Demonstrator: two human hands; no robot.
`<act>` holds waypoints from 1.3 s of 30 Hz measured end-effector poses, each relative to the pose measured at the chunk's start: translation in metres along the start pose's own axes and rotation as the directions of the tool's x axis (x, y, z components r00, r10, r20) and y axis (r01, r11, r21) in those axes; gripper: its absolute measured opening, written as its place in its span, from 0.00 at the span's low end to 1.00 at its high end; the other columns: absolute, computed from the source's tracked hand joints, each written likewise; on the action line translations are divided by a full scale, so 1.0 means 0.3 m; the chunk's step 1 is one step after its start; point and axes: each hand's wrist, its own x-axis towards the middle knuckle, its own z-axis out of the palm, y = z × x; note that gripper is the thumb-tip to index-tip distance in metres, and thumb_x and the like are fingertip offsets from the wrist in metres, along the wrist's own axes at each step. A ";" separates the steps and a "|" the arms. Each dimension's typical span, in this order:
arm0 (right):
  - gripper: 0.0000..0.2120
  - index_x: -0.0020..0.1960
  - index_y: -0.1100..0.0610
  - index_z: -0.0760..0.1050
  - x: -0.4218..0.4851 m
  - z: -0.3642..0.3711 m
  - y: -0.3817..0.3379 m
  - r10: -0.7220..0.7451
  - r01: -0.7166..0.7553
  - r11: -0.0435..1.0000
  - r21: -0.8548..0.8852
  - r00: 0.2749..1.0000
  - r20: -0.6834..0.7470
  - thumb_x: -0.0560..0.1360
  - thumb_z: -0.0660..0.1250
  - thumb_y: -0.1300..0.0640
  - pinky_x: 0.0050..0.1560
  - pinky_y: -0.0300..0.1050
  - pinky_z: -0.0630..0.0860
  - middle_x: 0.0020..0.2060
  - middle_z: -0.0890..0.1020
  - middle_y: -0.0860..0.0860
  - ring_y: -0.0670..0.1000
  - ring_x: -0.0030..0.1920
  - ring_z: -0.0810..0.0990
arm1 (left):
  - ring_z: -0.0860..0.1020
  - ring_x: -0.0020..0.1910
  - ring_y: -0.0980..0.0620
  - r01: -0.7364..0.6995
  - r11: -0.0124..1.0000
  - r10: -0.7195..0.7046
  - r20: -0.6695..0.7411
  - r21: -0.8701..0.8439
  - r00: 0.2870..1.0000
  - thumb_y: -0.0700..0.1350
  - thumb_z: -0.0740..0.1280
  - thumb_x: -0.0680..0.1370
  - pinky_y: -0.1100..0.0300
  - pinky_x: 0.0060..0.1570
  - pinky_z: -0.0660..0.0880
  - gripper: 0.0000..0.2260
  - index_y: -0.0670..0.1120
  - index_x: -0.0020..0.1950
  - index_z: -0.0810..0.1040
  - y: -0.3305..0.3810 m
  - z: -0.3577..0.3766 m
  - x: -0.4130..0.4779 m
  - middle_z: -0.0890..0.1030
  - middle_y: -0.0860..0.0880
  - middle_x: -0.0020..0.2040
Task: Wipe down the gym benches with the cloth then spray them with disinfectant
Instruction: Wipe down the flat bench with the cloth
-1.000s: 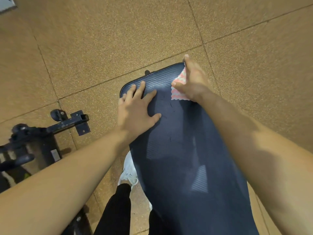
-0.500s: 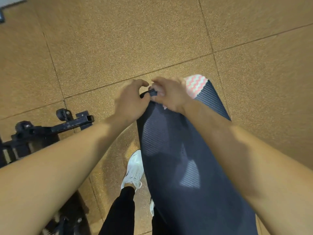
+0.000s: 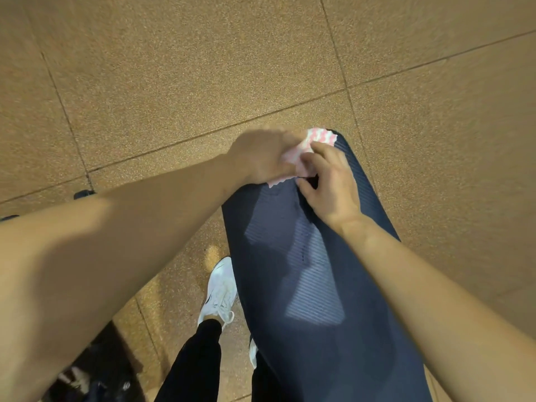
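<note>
Both hands, left [image 3: 262,158] and right [image 3: 330,181], pinch the pink-striped cloth [image 3: 311,149] on the bench [image 3: 307,280] end.

Warm dim light, glare patches on bench pad [image 3: 316,288], left hand [image 3: 261,158] motion-blurred, edges warped.

A tan speckled floor [image 3: 179,71] of large square tiles with thin dark seams fills the view beyond and to both sides of the hands. Below the left hand, nearer the person, a white laced sneaker [image 3: 221,288] stands on the floor, with a black trouser leg [image 3: 194,364] rising from it. Under the left forearm, dark equipment [image 3: 95,372] sits in the bottom corner, too blurred to identify.
</note>
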 end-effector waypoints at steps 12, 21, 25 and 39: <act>0.31 0.72 0.56 0.73 -0.210 0.031 -0.112 0.104 -0.097 0.979 -0.180 0.994 0.027 0.73 0.76 0.48 0.68 0.57 0.70 0.72 0.72 0.55 0.57 0.71 0.68 | 0.72 0.74 0.43 0.229 0.841 -0.242 0.038 -0.490 0.970 0.59 0.64 0.82 0.49 0.71 0.68 0.27 0.61 0.80 0.62 -0.183 0.098 -0.210 0.73 0.50 0.76; 0.28 0.70 0.54 0.75 -0.518 0.069 -0.110 0.123 -0.091 0.958 -0.273 0.987 0.101 0.72 0.76 0.50 0.64 0.59 0.74 0.72 0.72 0.56 0.62 0.68 0.72 | 0.84 0.52 0.44 0.373 0.353 -0.654 0.059 -0.858 0.754 0.56 0.68 0.80 0.46 0.55 0.81 0.14 0.55 0.65 0.80 -0.045 0.270 -0.391 0.86 0.48 0.53; 0.31 0.74 0.50 0.72 -0.653 0.094 -0.070 0.169 -0.098 0.931 -0.352 0.970 0.177 0.74 0.74 0.45 0.67 0.63 0.72 0.75 0.70 0.54 0.63 0.72 0.69 | 0.85 0.46 0.40 0.433 0.250 -0.664 0.172 -0.866 0.728 0.62 0.69 0.72 0.37 0.49 0.83 0.07 0.63 0.46 0.80 0.029 0.369 -0.480 0.86 0.46 0.46; 0.32 0.79 0.52 0.63 -0.824 0.078 0.038 -0.010 0.053 0.985 -0.162 0.968 0.251 0.78 0.69 0.48 0.80 0.55 0.50 0.80 0.60 0.53 0.57 0.81 0.55 | 0.83 0.47 0.45 0.339 -0.028 -0.744 0.246 -0.940 0.621 0.54 0.70 0.80 0.47 0.51 0.80 0.09 0.50 0.47 0.83 0.347 0.622 -0.734 0.85 0.50 0.44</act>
